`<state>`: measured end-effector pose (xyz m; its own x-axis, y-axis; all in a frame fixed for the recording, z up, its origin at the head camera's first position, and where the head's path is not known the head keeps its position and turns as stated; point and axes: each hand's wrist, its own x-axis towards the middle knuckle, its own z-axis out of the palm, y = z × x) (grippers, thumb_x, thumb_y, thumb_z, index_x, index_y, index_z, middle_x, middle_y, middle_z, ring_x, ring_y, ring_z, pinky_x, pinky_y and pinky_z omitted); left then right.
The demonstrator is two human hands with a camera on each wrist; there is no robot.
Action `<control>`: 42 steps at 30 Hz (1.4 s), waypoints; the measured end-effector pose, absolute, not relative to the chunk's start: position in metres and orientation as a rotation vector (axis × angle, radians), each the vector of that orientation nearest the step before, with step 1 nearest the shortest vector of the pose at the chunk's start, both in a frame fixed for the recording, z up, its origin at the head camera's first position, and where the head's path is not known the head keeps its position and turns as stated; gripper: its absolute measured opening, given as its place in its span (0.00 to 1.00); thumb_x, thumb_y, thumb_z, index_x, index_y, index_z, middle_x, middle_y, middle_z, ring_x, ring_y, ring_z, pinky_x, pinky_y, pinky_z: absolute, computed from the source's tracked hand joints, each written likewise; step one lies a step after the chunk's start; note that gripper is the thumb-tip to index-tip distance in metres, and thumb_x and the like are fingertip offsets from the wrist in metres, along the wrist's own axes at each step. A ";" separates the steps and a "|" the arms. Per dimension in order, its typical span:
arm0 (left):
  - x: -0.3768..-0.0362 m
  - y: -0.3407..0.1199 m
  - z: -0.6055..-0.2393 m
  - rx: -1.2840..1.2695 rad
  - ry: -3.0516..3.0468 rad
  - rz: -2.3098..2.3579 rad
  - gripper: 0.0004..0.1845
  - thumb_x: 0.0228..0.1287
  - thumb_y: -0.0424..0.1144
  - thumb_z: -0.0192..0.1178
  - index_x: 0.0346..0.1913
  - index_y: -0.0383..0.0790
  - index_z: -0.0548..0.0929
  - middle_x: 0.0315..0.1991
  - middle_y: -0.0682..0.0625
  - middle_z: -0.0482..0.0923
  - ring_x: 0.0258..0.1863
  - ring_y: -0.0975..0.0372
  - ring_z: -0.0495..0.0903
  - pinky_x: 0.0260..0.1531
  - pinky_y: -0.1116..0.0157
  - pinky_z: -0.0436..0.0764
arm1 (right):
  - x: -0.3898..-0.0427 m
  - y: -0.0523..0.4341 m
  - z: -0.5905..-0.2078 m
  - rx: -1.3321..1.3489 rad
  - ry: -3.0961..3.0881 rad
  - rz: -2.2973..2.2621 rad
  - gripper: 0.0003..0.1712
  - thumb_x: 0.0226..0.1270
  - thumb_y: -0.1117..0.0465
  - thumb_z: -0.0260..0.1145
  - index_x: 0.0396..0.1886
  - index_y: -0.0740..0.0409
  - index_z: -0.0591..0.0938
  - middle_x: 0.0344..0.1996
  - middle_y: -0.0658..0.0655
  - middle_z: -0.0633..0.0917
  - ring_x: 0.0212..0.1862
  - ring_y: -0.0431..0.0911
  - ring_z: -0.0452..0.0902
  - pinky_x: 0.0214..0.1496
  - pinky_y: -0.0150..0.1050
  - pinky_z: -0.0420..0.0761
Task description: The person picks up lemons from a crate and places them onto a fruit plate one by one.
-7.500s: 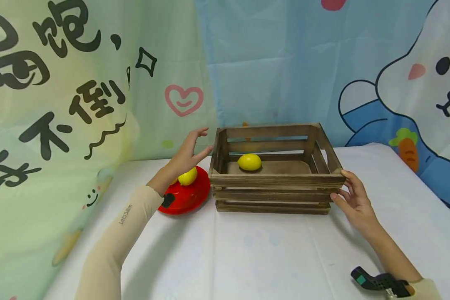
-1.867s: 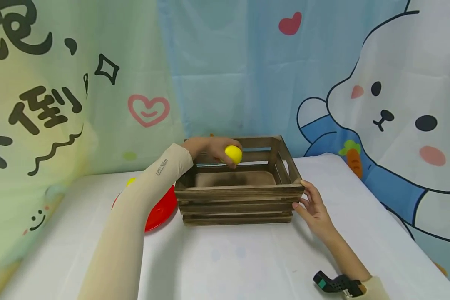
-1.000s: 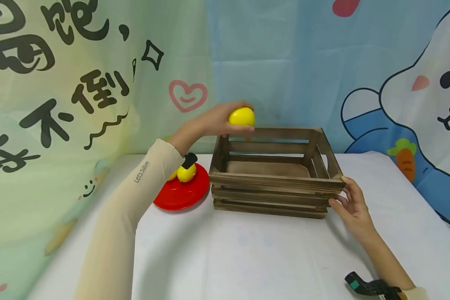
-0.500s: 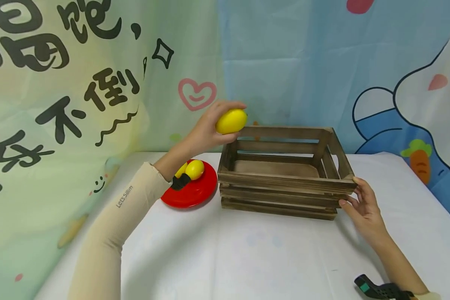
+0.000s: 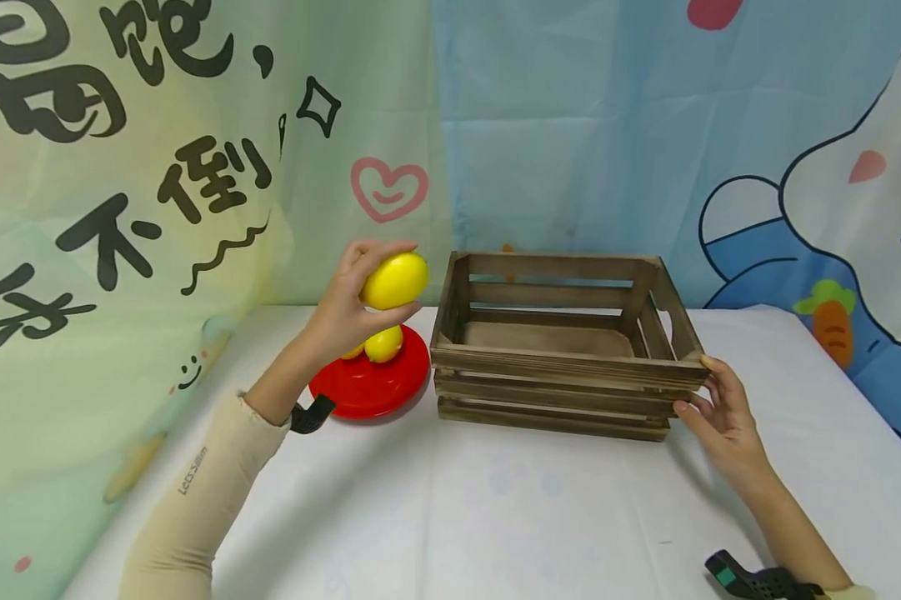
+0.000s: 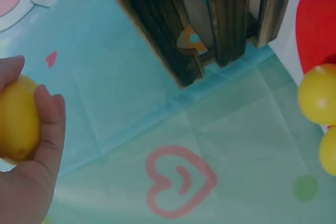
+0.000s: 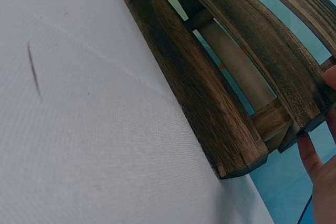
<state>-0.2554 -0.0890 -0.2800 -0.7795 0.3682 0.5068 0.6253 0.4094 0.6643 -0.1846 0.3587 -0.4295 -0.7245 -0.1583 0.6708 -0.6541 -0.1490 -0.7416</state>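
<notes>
The left hand [image 5: 348,304] has carried the lemon [image 5: 394,281] out of the wooden crate [image 5: 563,367], fingers curled round it above the red plate [image 5: 390,392], while the right hand [image 5: 723,417] rests straight fingers on the crate's corner.

Rough dark-stained wooden crate [image 5: 563,367]

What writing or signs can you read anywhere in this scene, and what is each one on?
"Let's Slim", as best it reads: small dark print on the beige sleeve of the left arm.
"不倒": large black Chinese characters on the green backdrop; the characters around them are cut off at the frame's edge and cannot be read whole.
Pink smiling heart: a drawing, no words.
The wooden crate, red plate and lemon show no lettering.
</notes>
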 end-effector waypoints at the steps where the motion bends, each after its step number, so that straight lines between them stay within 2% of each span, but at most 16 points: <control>1: -0.253 -0.091 -0.282 -0.857 -2.393 -1.304 0.34 0.55 0.32 0.71 0.66 0.48 0.73 0.59 0.45 0.66 0.57 0.56 0.66 0.48 0.54 0.81 | -0.185 0.359 -0.429 0.909 -1.771 1.936 0.37 0.67 0.79 0.56 0.73 0.65 0.54 0.62 0.51 0.69 0.62 0.39 0.66 0.62 0.27 0.68; 11: -0.241 -0.123 -0.318 -0.657 -2.482 -1.284 0.35 0.54 0.34 0.73 0.66 0.45 0.72 0.56 0.43 0.71 0.51 0.53 0.72 0.44 0.53 0.81 | -0.183 0.359 -0.428 0.897 -1.804 1.920 0.38 0.66 0.82 0.54 0.73 0.66 0.54 0.61 0.49 0.70 0.62 0.37 0.66 0.62 0.26 0.68; 17: -0.234 -0.138 -0.355 -0.470 -2.552 -1.297 0.33 0.56 0.32 0.69 0.66 0.43 0.72 0.59 0.40 0.70 0.53 0.49 0.71 0.49 0.50 0.78 | -0.183 0.358 -0.429 0.891 -1.812 1.911 0.38 0.66 0.82 0.54 0.73 0.65 0.53 0.61 0.49 0.70 0.62 0.37 0.66 0.62 0.26 0.67; 22: -0.237 -0.149 -0.377 -0.242 -2.625 -1.368 0.33 0.57 0.36 0.70 0.66 0.44 0.72 0.59 0.40 0.69 0.54 0.48 0.69 0.52 0.48 0.77 | -0.185 0.359 -0.430 0.898 -1.788 1.925 0.37 0.67 0.80 0.55 0.73 0.65 0.55 0.62 0.50 0.69 0.62 0.39 0.66 0.63 0.27 0.67; 31: -0.250 -0.170 -0.414 -0.042 -2.743 -1.416 0.35 0.57 0.40 0.71 0.67 0.38 0.69 0.63 0.37 0.70 0.59 0.45 0.70 0.59 0.47 0.74 | -0.182 0.357 -0.432 0.857 -1.817 1.935 0.37 0.67 0.79 0.56 0.73 0.63 0.55 0.62 0.48 0.70 0.61 0.37 0.66 0.63 0.26 0.67; 42: -0.256 -0.173 -0.429 -0.037 -2.914 -1.400 0.39 0.58 0.42 0.71 0.64 0.28 0.62 0.65 0.33 0.66 0.63 0.42 0.66 0.62 0.45 0.70 | -0.182 0.358 -0.432 0.872 -1.814 1.924 0.37 0.68 0.79 0.55 0.73 0.63 0.55 0.62 0.51 0.69 0.61 0.39 0.65 0.63 0.27 0.66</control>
